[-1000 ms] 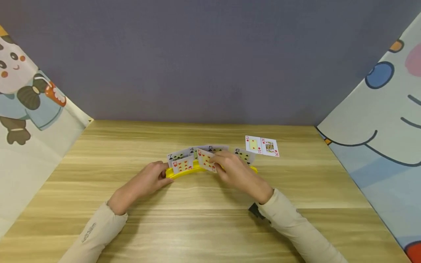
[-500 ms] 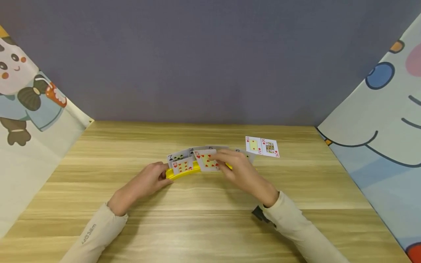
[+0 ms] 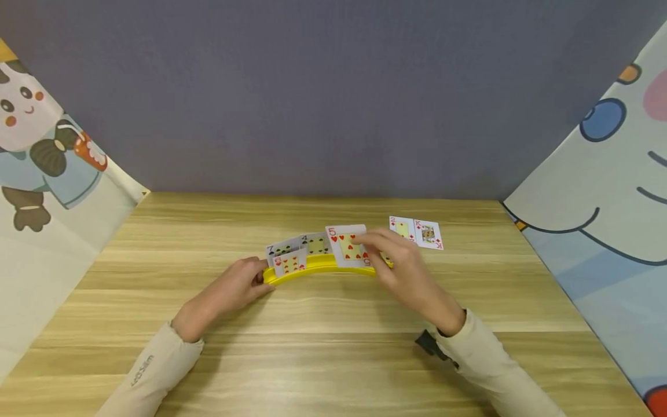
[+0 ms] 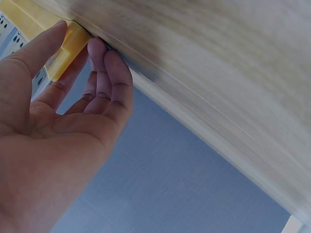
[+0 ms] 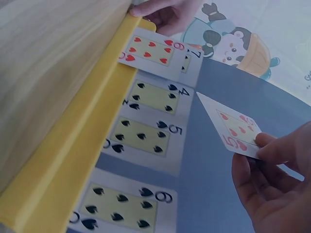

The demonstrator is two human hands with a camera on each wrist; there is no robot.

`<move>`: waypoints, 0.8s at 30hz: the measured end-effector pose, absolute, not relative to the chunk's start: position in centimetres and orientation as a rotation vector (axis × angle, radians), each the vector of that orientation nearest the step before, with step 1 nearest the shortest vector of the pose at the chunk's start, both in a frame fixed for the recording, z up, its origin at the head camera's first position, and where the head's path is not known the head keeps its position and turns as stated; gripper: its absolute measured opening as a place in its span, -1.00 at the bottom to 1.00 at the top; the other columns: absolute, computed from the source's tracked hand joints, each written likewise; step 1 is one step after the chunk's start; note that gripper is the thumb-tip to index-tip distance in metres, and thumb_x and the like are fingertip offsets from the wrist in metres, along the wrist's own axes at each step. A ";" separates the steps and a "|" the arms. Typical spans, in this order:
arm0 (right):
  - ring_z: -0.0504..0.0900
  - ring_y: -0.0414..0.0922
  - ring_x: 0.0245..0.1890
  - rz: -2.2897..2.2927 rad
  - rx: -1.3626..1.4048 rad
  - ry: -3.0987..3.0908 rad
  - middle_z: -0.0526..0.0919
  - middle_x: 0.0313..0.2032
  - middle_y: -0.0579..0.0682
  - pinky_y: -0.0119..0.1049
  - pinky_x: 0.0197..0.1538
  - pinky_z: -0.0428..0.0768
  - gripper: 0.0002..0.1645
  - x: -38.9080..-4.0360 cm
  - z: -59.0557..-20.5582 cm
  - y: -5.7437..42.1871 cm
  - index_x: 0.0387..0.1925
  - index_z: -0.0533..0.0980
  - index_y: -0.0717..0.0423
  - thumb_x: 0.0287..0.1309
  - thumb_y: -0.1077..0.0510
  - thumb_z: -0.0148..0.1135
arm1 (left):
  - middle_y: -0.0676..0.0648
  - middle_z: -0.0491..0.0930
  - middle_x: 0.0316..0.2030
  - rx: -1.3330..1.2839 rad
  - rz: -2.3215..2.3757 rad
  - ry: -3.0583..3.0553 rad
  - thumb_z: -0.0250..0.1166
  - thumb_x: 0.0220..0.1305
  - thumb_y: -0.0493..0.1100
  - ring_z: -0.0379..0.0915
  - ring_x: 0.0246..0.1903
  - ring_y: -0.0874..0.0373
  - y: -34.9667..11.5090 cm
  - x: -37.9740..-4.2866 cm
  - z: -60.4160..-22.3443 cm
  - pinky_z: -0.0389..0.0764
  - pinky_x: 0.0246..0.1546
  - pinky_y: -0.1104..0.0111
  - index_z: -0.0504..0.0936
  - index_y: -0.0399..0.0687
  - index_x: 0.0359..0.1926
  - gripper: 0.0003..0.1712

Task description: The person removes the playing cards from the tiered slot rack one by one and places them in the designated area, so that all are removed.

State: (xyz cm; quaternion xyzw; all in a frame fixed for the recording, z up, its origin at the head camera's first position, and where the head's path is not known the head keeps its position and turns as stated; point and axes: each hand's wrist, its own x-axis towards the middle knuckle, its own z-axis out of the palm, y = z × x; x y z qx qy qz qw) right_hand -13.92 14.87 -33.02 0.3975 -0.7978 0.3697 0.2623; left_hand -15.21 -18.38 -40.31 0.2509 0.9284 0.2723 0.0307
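At the left end of a curved yellow card holder [image 3: 319,264], my left hand [image 3: 237,286] grips it between thumb and fingers. Thumb and fingertips of my right hand [image 3: 403,266] pinch a five of hearts [image 3: 345,245] by its right side, raised in front of the holder's right half. The holder's back row carries a seven of spades [image 5: 195,60], a four of spades [image 5: 158,97], a five of spades [image 5: 141,135] and a six of spades [image 5: 120,206]. A six of hearts [image 3: 290,263] stands in front of the seven, partly hiding it.
Flat on the table [image 3: 312,347], behind the holder to the right, a two of diamonds [image 3: 399,227] and a king of diamonds [image 3: 428,233] lie side by side. A grey panel [image 3: 333,98] rises along the back edge, with cartoon-printed panels on both sides.
My right hand has carried the five of hearts to the right and turned it straighter, uncovering the four of spades in the head view. The left hand stays on the holder.
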 end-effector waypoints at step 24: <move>0.59 -0.19 -0.31 0.978 0.797 -2.075 0.74 -0.23 0.05 -0.53 -0.15 0.49 -0.73 -15.1 -30.7 20.3 -0.21 0.70 0.25 0.15 0.54 0.24 | 0.05 0.50 -0.42 0.773 0.835 2.871 0.45 0.21 -0.20 0.34 -0.45 0.21 -18.4 -15.3 -40.3 0.43 -0.50 0.42 0.64 -0.22 -0.08 -0.70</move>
